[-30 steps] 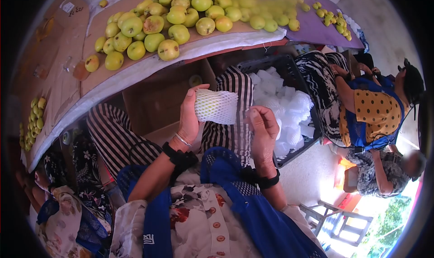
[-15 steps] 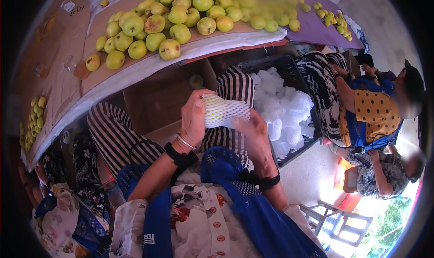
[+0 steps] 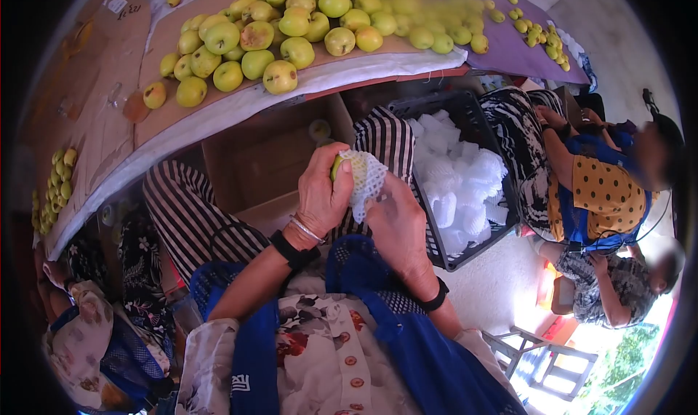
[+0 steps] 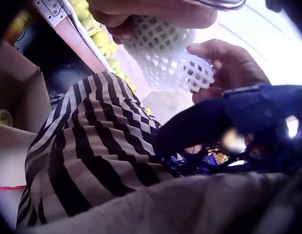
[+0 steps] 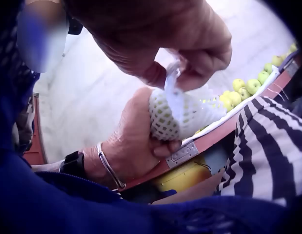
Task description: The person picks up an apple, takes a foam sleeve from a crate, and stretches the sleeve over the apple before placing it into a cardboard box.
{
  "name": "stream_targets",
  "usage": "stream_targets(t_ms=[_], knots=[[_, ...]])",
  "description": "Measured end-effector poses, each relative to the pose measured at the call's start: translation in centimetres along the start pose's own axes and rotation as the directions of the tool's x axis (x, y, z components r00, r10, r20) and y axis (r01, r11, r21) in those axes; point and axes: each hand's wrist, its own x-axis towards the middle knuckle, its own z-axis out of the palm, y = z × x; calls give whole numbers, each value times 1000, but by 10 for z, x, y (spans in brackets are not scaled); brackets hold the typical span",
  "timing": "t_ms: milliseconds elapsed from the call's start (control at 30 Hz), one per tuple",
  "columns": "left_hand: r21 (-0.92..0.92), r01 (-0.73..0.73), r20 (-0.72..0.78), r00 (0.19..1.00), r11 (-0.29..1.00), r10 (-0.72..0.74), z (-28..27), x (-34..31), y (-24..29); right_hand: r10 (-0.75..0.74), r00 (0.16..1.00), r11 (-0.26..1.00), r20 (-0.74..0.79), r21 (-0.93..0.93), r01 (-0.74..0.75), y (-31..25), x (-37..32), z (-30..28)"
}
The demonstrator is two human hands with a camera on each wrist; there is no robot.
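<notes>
In front of the lap, my left hand holds a green apple inside a white foam net. A bit of bare green peel shows by the thumb; the mesh covers the rest. My right hand pinches the loose far end of the net. From the right wrist view, its fingertips grip a folded strip of the foam net, with the left hand cupped round the apple's other side. The left wrist view shows the net's open mesh end spread at the right hand.
A black crate full of white foam nets stands right of the knees. Beyond the hands is a cardboard box with a wrapped fruit inside. Many apples lie on the table ahead. Another person sits at right.
My right hand has come in from the right and taken hold of the net's end. The net has gone from stretched straight to bunched, and the left hand has shifted slightly right.
</notes>
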Motion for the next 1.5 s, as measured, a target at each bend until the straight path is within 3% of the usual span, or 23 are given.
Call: stream_targets(t_ms=[200,300,400,467,500,567,600,700,767,833,867,1033,1067,1133,1233,1267,1367,1467,1500], knots=[[28,38,57,998,999,-39,0,1,5,-92,986,996,141,1,93,9,3,1],[-45,42,130,991,998,-36,-2,1,5,-229,972,971,58,-58,233,8,7,6],[-133,27,210,978,991,1,-7,4,4,-106,989,987,102,-112,117,-2,12,2],[-114,-4,253,967,993,33,-10,6,10,-140,986,988,92,-59,145,-4,15,1],[-138,85,307,951,987,-39,-12,7,13,-156,984,987,85,-33,160,-4,15,0],[-170,262,416,893,950,-172,-16,10,16,88,975,957,203,256,-140,-10,17,-10],[-290,353,452,870,890,-197,-16,9,12,191,939,879,286,375,-293,-11,18,-16],[-549,537,544,812,640,-213,-14,7,2,224,964,851,144,453,-266,5,20,-23],[-640,573,569,801,512,-185,-12,7,2,224,969,888,101,388,-245,7,20,-24],[-659,576,574,800,483,-172,-11,8,-1,247,962,901,117,337,-272,11,18,-24],[-668,578,576,800,469,-165,-11,8,-2,194,977,929,88,303,-212,16,16,-22],[-607,575,606,781,549,-148,-12,6,-12,-14,1000,994,9,112,13,25,10,-16],[-602,576,619,774,553,-133,-11,5,-18,69,995,969,67,234,-83,23,11,-19],[-662,636,636,756,396,-153,-11,5,-16,207,955,849,211,446,-282,20,12,-30],[-727,667,657,745,166,-115,-14,7,-4,317,903,572,288,701,-425,25,9,-21],[-739,668,662,744,90,-91,-14,7,-1,321,893,535,315,718,-446,29,8,-18],[-771,596,569,803,224,-178,-7,5,-1,345,846,425,407,736,-527,32,7,-15],[-714,514,501,849,475,-166,-5,4,1,383,798,367,466,716,-594,25,10,-21],[-737,509,488,856,445,-171,-4,4,2,383,805,379,453,717,-584,26,10,-20]])
